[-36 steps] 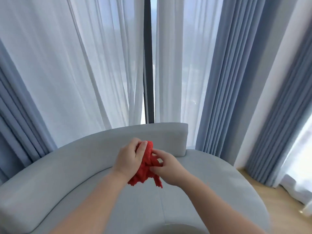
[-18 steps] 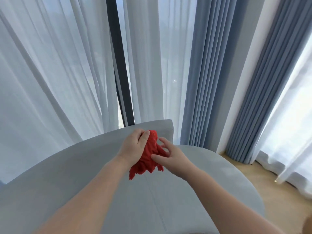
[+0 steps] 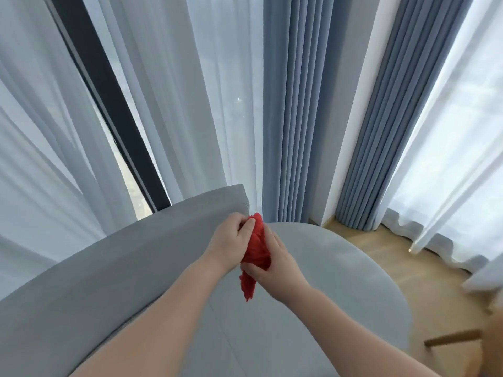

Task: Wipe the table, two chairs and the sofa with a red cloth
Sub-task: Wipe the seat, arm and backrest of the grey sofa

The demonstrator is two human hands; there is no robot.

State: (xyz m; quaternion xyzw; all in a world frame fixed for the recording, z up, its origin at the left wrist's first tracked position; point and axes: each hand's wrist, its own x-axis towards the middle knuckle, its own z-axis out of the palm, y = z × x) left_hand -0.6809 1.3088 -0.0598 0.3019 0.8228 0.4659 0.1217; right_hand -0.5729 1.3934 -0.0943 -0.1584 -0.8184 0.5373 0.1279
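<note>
A bunched red cloth point(image 3: 256, 250) hangs between both hands above the grey sofa point(image 3: 340, 273). My left hand point(image 3: 231, 243) grips its upper part, fingers curled over the top. My right hand point(image 3: 275, 263) pinches the lower part from the right, and a loose tail dangles below. The sofa's curved backrest point(image 3: 122, 257) runs from the lower left up to just behind the hands. The table is out of view.
Sheer white curtains point(image 3: 168, 104) and blue drapes point(image 3: 294, 104) hang close behind the sofa, with a dark window post point(image 3: 109, 110) between them. Wooden floor point(image 3: 424, 273) lies to the right. A wooden chair part point(image 3: 451, 338) pokes in at the lower right.
The view has swung to the right, showing more floor and the chair part. Both hands keep hold of the cloth and have gathered it tighter, with a tail now hanging down.
</note>
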